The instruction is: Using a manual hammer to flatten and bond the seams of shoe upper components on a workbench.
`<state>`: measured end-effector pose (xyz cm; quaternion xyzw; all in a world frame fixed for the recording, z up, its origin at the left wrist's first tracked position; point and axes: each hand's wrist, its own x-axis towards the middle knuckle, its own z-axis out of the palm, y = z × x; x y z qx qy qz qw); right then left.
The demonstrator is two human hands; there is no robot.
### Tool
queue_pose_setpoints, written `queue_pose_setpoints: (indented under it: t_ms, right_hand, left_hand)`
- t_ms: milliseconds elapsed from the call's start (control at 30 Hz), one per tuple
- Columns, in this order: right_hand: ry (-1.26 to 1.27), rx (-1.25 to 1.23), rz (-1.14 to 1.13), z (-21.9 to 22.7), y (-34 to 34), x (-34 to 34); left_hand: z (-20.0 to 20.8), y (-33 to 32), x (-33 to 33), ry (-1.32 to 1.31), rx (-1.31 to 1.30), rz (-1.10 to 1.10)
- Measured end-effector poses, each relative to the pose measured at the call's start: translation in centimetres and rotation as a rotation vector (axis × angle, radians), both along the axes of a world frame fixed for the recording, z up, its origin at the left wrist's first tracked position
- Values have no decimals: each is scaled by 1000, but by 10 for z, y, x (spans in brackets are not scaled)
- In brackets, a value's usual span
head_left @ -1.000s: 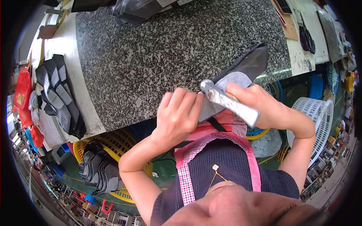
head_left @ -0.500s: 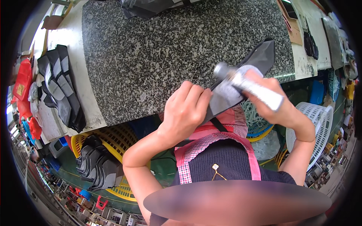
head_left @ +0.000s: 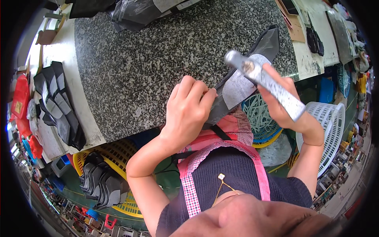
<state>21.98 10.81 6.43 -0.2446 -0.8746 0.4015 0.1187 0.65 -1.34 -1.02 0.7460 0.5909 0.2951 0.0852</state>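
My left hand (head_left: 185, 108) has its fingers curled closed on the edge of a long, dark grey sheet-material piece (head_left: 238, 91) with a paler grey patch. The piece lies slanted over the near edge of the stone slab, its far pointed end (head_left: 270, 44) to the right. In my right hand (head_left: 275, 106) is a metal hammer (head_left: 274, 91), held above the pale patch. Its round face points to the far left and its flat end toward me. The grip is mostly hidden by the hand.
The speckled stone slab (head_left: 158, 67) tops the bench. Dark pieces pile at its far edge (head_left: 138, 14) and on the left (head_left: 59, 102). Below stand a yellow basket (head_left: 122, 152) with stacked pieces, a white basket (head_left: 325, 126) and a container of pale green strips (head_left: 260, 114).
The view has shifted, so the bench sits higher and further left in the picture. The hammer looks larger and sharper, lifted toward me. My left hand keeps its hold on the piece.
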Motion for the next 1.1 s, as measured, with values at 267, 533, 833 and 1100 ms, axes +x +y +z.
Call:
queue_pose_setpoints:
  t_ms: [267, 533, 833, 1100]
  right_hand:
    - [24, 29, 52, 8, 1, -10]
    - [-187, -133, 77, -14, 4, -13]
    - [-222, -188, 200, -16, -2, -20]
    - [-289, -203, 212, -18, -18, -17]
  left_hand:
    - [2, -2, 0, 164, 90, -18]
    - [9, -7, -15, -73, -51, 41]
    - [7, -14, -27, -163, -101, 31]
    - [6, -28, -28, 39, 76, 215]
